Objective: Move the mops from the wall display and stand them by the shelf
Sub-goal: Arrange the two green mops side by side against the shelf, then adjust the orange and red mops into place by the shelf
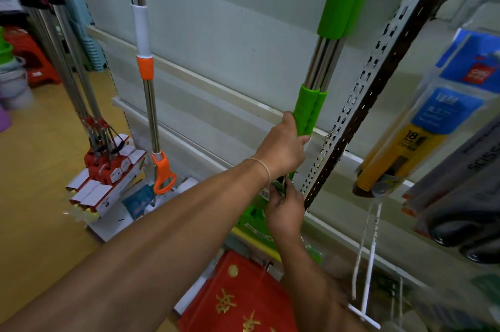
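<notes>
Two green-handled mops (327, 61) with shiny steel shafts stand side by side against the grey wall panel. My left hand (284, 147) grips their lower green sleeves (308, 110), thumb on the right side. Below it, my right hand (285, 210) pinches a metal lever near the green mop heads (253, 219), which are partly hidden by my arm. An orange-and-white mop (147, 88) stands against the wall to the left. Further left, a bundle of red-headed mops (100, 158) leans by the shelf end.
A slotted metal shelf upright (378, 83) rises just right of the green mops. Packaged cutters and scissors (422, 131) hang at the right. A red box with gold characters (238, 296) lies below. Red stools and buckets (24, 61) stand on the yellow floor at far left.
</notes>
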Available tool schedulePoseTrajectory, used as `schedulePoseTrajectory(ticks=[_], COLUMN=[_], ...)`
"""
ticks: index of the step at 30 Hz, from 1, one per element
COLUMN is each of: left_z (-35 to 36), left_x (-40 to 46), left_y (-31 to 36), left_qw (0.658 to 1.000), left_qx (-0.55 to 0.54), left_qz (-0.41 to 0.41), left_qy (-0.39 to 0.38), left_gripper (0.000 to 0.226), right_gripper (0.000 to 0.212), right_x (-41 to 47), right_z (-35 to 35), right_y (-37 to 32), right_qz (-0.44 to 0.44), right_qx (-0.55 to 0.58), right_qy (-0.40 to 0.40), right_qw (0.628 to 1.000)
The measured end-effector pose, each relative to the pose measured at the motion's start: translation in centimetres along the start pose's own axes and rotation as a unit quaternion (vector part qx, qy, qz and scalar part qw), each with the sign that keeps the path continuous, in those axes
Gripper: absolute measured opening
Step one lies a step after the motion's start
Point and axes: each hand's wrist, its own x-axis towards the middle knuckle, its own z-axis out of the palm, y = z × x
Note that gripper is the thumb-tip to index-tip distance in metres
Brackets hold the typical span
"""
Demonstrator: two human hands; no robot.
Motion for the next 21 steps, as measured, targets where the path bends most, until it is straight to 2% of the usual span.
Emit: schedulePoseTrajectory(ticks=[4, 8, 13, 17, 21], left_z=[-0.3, -1.4, -3.1, -4.6, -7.9], left_x=[0.1, -0.1, -1.2, -1.8, -3.2], left_y=[-0.3, -0.8, -0.8, -1.6, -2.8], left_qw=[1.000, 0.998, 0.992, 0.991, 0.990], left_qx=[-0.004, 0.030, 0.062, 0.095, 0.117], left_qz=[-0.001, 0.010, 0.031, -0.005, 0.003], left_qy=[-0.016, -0.058, -0.104, -0.099, -0.077], left_gripper=[0.032, 0.036, 0.056, 0.069, 0.061], right_gripper=[0.033, 0.043, 0.054, 0.058, 0.060], right_x=[-0.2, -1.1, -2.3, -3.5, -6.0], right_z=[-0.1, -0.4, -1.3, -2.5, -3.7], right_y=[-0.3, -1.3, -2.8, -4.4, -6.5], right_qz=[0.009, 0.029, 0.035, 0.060, 0.011], right_qx=[0.005, 0.020, -0.001, -0.012, -0.023], right_qy=[-0.004, -0.004, 0.010, 0.009, 0.054], right_qw=[1.000, 0.999, 0.999, 0.998, 0.998])
